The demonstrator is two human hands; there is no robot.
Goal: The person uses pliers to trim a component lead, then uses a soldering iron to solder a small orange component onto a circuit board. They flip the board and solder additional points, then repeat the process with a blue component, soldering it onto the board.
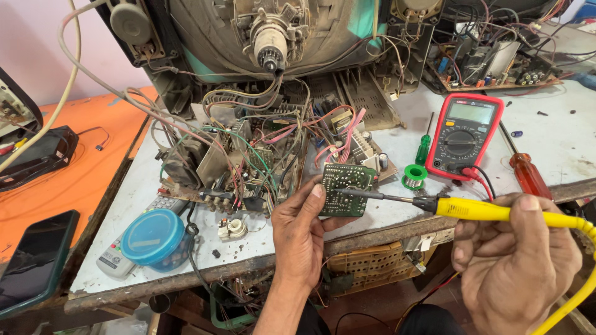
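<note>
— While the left hand (302, 232) holds that small green circuit board (345, 189) up, how do its fingers sit?

— Closed on the board: thumb across its left edge, the other fingers behind it, the solder side facing the camera, just above the desk (397, 214) edge.

— And the right hand (515, 260)?

— Its fingers are wrapped round the yellow handle of a soldering iron (459, 208), thumb on top. The dark tip reaches left, away from those fingers, and touches the board's face.

— What lies beyond the fingers?

— Just past the iron's shaft sits a green spool of solder wire (414, 176), with a green-handled screwdriver (424, 146) beside it. Farther back stands a red multimeter (464, 135), and right of it a red-handled screwdriver (524, 170).

— Left of the board-holding fingers?

— A large wired chassis board (242, 167), then a blue round container (154, 239) resting on a grey remote control (115, 260).
</note>
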